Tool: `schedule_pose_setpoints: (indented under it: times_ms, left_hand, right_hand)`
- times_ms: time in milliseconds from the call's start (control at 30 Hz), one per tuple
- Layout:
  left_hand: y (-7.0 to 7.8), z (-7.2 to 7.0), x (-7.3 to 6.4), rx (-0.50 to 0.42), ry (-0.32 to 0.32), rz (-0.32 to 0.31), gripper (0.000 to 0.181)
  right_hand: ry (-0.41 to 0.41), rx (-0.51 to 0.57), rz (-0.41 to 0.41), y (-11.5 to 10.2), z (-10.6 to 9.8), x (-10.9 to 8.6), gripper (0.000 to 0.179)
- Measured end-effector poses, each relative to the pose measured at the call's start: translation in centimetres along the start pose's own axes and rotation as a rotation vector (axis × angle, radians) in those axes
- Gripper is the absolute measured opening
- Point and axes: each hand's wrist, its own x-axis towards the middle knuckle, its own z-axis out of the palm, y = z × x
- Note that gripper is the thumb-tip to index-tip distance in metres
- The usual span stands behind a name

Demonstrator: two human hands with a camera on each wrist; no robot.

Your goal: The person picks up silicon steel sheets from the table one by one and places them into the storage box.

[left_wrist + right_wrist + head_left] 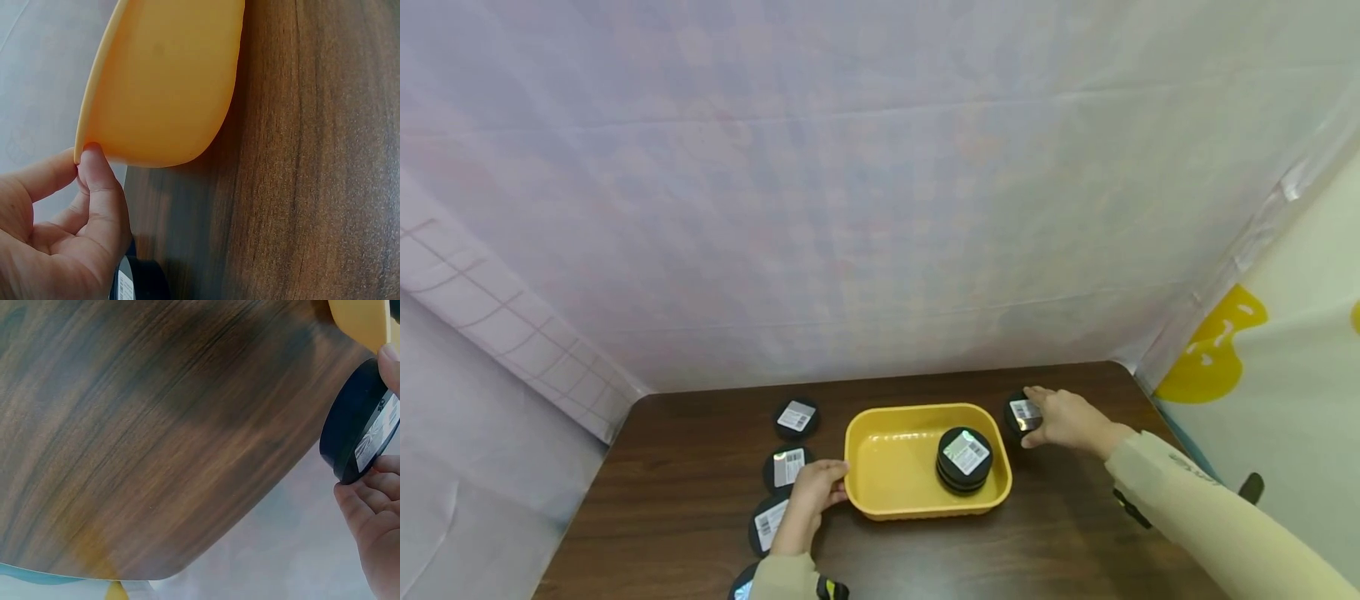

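Note:
A yellow plastic basin [891, 475] stands on the table. My left hand [811, 498] pinches its left rim between thumb and fingers, as the left wrist view also shows. Inside, toward the right end, sits a stack of round black tins [964, 457], the top one bearing a silvery barcode label. Just right of the basin, my right hand [1066, 419] grips another round black tin [1019, 414] by its edges. In the right wrist view this labelled tin [353, 419] lies between thumb and fingertips; whether it touches the table I cannot tell.
Several more labelled black tins form a column left of the basin, from the far tin [796, 417] down to one partly behind my left sleeve. The dark wooden table [655, 492] ends at a white curtain [850, 250] behind and at the sides.

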Motion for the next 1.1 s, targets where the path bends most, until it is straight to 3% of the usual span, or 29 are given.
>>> schedule_pose_setpoints:
  times_ms: [1100]
  left_hand:
    - [-0.2, -0.1, 0.3, -0.003, 0.003, -0.008, 0.033]
  right_hand:
    - [0.046, -0.032, -0.184, -4.9, -0.9, 0.2, 0.092]
